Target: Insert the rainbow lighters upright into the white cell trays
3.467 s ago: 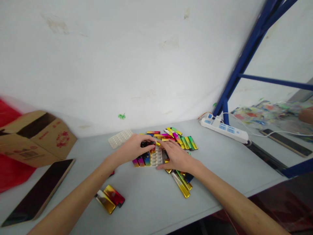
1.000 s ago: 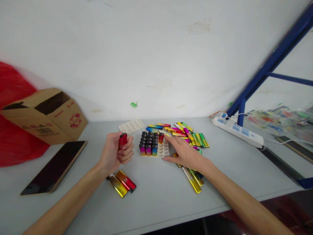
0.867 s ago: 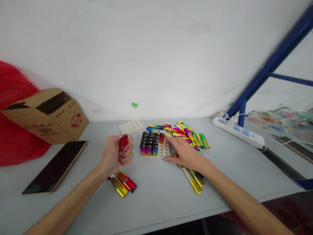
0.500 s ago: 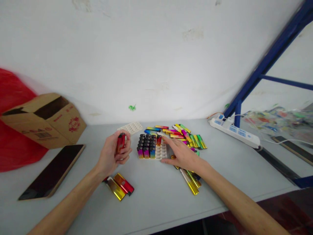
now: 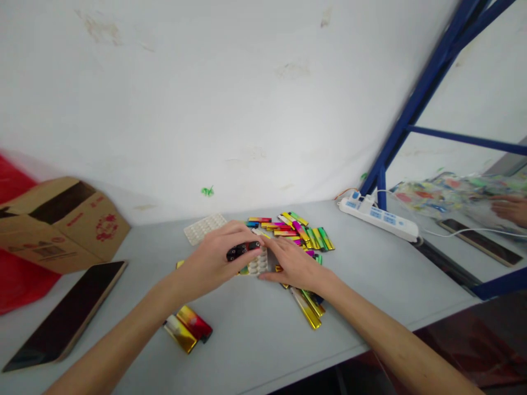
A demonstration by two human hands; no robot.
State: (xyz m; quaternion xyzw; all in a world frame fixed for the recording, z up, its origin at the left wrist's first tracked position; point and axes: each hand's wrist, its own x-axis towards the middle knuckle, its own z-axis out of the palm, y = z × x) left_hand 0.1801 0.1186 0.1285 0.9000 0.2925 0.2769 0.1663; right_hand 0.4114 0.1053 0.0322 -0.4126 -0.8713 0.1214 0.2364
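Observation:
My left hand [image 5: 220, 249] is closed over the left part of a white pocketed tray [image 5: 258, 264]. Between its thumb and fingers show black-topped red lighters [image 5: 244, 250]; how many it grips is unclear. The hand hides most of the lighters standing in the tray. At the tray's right edge rests my right hand [image 5: 297, 264], fingers stretched out and thumb apart at the near corner. Its fingertips come close to those of my left hand. Nearer to me, on the left, lie a gold lighter [image 5: 181, 333] and a red-and-yellow lighter [image 5: 195, 323].
Loose shiny lighters [image 5: 302, 230] lie behind and right of the tray. Another white tray [image 5: 205, 227] sits near the wall. A cardboard box [image 5: 78, 225] and a tablet [image 5: 68, 312] are left; a power strip [image 5: 379, 218] and another person's hand [image 5: 510, 209] are right.
My left hand has moved right, from beside the tray to over it, with the red lighter in its grip. My right hand stays at the tray's edge. The view has shifted slightly.

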